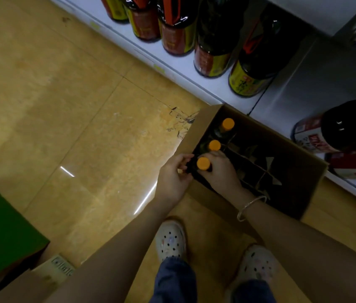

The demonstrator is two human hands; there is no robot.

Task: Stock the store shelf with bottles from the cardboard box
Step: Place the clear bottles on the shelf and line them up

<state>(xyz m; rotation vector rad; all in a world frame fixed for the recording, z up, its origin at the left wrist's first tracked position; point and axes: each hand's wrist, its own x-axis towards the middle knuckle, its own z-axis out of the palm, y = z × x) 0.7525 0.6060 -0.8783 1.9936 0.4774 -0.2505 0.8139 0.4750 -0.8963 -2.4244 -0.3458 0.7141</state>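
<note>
Dark glass bottle with orange cap (203,163) at near-left corner of open brown cardboard box (260,133), gripped by left hand (173,177) and right hand (219,169). Two more orange-capped bottles (214,145) behind. White metal shelf (172,60) holds dark bottles with red-yellow labels (213,60); writing unreadable.

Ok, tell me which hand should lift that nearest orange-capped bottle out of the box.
Right, probably. The right hand is already curled round the nearest bottle from inside the cardboard box, on the shelf side. The left hand only pinches it over the box's wall.
</note>
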